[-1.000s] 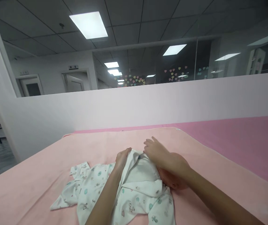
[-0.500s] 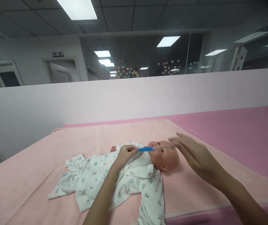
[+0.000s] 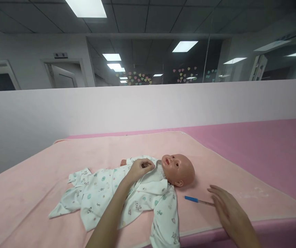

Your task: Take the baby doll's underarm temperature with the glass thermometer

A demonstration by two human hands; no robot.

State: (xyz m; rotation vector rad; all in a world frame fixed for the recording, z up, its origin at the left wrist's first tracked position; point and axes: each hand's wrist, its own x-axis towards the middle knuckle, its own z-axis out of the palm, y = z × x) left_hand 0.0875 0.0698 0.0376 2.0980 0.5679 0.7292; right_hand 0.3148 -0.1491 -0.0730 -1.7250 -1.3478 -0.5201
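Note:
A baby doll (image 3: 181, 170) lies on its back, head to the right, in a white printed baby gown (image 3: 98, 191). My left hand (image 3: 140, 169) is closed over the doll's chest, thumb and fingers pinching the gown's front edge near the neck. To the right of the doll's head, low over the blanket, is a thin stick with a blue end (image 3: 191, 199). Its narrow pale shaft runs to the fingers of my right hand (image 3: 229, 210), which grip its far end; the blue end points left toward the doll's shoulder. The exact fingertip contact is hidden.
A peach blanket (image 3: 91, 148) lies under the doll on a pink padded surface (image 3: 272, 148). Behind stands a low white wall (image 3: 148, 110), with a window (image 3: 160, 62) above it bearing heart stickers. The padded surface's front edge runs below my right hand.
My right hand has moved the blue-ended stick from above the doll's face to the right and toward me, low beside the head. My left hand stays at the gown's neckline.

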